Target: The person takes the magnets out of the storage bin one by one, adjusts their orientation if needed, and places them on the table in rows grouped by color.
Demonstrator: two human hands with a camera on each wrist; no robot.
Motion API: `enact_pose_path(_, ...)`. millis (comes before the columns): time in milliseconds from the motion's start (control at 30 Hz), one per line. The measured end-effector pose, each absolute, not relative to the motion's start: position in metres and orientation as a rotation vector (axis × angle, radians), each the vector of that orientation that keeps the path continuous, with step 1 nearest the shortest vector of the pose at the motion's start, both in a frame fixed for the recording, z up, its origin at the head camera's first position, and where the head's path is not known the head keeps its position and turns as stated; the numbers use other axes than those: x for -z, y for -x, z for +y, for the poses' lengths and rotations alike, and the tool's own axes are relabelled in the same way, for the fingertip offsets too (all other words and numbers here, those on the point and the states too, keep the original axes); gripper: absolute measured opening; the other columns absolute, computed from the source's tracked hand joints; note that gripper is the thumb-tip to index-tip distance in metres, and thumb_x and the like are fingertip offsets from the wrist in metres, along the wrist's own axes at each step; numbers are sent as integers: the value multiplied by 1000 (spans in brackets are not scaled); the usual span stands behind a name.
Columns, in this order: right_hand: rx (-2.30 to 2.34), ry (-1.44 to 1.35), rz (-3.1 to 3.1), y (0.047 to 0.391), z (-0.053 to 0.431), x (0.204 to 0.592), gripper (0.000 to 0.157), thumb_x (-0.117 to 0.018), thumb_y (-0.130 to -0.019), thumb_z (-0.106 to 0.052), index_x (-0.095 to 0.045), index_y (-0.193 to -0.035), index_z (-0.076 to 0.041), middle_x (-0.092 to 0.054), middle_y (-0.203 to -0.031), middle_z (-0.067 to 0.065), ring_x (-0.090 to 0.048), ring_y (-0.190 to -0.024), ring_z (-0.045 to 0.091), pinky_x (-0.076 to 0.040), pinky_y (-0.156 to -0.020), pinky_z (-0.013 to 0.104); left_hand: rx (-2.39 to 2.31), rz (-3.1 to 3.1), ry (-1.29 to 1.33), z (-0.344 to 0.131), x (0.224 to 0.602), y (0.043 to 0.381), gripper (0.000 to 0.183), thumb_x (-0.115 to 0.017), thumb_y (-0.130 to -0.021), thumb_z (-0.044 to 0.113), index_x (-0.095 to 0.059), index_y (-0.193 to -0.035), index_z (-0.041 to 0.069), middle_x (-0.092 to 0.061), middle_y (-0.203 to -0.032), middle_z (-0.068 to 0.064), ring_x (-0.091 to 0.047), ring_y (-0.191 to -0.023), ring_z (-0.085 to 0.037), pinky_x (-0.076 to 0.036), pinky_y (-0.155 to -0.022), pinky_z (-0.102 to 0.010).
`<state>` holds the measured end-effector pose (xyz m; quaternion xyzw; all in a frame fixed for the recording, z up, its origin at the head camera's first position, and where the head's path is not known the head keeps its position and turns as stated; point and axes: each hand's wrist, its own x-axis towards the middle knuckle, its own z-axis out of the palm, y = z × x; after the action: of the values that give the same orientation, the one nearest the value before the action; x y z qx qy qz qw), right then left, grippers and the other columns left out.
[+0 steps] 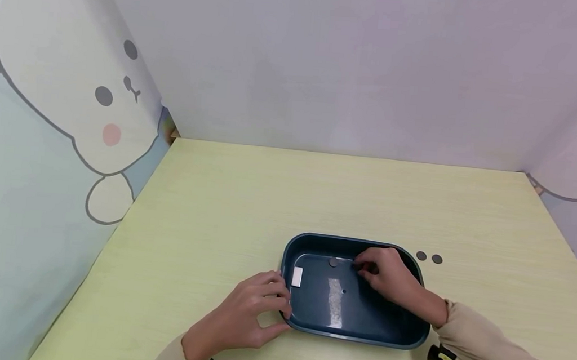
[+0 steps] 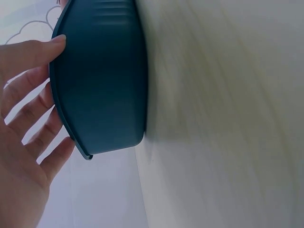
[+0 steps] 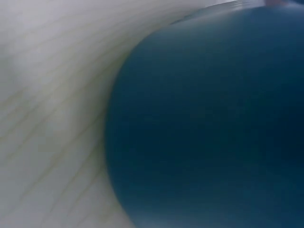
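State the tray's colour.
The tray is dark blue; the head view shows it best.

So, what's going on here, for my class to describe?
A person's left hand grips the left end of a blue tray. The right hand reaches inside, fingers curled; whether they hold anything is unclear. A small disc and a white piece lie in the tray; two dark discs lie on the table, beside its far right corner.

A dark-blue rounded-rectangular plastic tray (image 1: pixel 309 309) stood on a pale-yellow wood-grained table (image 1: pixel 216 197). Inside lay a white rectangular piece (image 1: pixel 297 277) at left and a grey round disc (image 1: pixel 333 262) farther back; two dark round discs (image 1: pixel 437 259) lay beside its far-right corner.
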<state>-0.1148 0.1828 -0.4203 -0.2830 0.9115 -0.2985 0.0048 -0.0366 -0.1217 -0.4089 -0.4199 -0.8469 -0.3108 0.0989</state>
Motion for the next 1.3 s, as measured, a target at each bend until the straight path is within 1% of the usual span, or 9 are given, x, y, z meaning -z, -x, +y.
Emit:
enact_pose_path(200, 917, 910, 2867, 114, 181, 424, 20, -70, -72, 10, -72, -83, -6, -64, -76, 1, -53, -65, 6, -47, -56, 23, 927, -2523, 1241, -121, 408, 37, 12, -78, -74, 25, -67, -75, 23, -61, -88, 12, -51, -97, -7, -44, -92, -25)
enact_pose_path(367, 896, 946, 2892, 113, 179, 425, 20, -70, -72, 10, -72, -84, -5, -63, -76, 0, -52, -64, 6, -46, -55, 22, 926, -2529, 1237, -121, 408, 37, 12, -78, -74, 25, -67, -76, 23, -61, -88, 12, -51, -97, -7, -45, -92, -26)
enact_pose_path(467, 868, 978, 2910, 113, 179, 424, 19, -71, -72, 9, -72, -83, -6, -62, -77, -2, -53, -65, 6, -47, -56, 22, 926, -2530, 1237, -121, 407, 37, 11, -78, -74, 25, -67, -76, 23, -61, -89, 12, -51, -97, -7, -44, -92, -26)
enact_pose_path(700, 793, 1012, 2890, 113, 181, 424, 18, -71, -73, 9, -73, -80, -8, -63, -82, -2, -60, -73, 8, -50, -60, 23, 914, -2500, 1253, -121, 408, 37, 12, -79, -74, 24, -67, -76, 22, -62, -89, 11, -52, -96, -9, -46, -90, -26)
enact_pose_path(867, 781, 1025, 2883, 112, 181, 423, 18, -71, -73, 8, -74, -81, -9, -60, -82, -2, -58, -73, 8, -49, -60, 22, 925, -2506, 1243, -121, 408, 37, 12, -79, -74, 24, -67, -76, 22, -61, -88, 11, -51, -96, -8, -45, -91, -26)
enact_pose_path(1133, 864, 1022, 2793, 111, 181, 424, 16, -68, -75, 7, -73, -85, -5, -58, -85, 0, -57, -74, 8, -49, -59, 20, 929, -2521, 1237, -120, 408, 37, 13, -79, -74, 24, -66, -75, 23, -61, -88, 12, -51, -96, -7, -44, -93, -26)
enact_pose_path(1300, 884, 1022, 2743, 111, 182, 424, 17, -67, -75, 7, -72, -87, -4, -56, -86, 0, -55, -71, 6, -48, -57, 19, 922, -2512, 1245, -120, 407, 37, 13, -79, -74, 24, -66, -75, 23, -60, -88, 12, -51, -96, -7, -44, -93, -26)
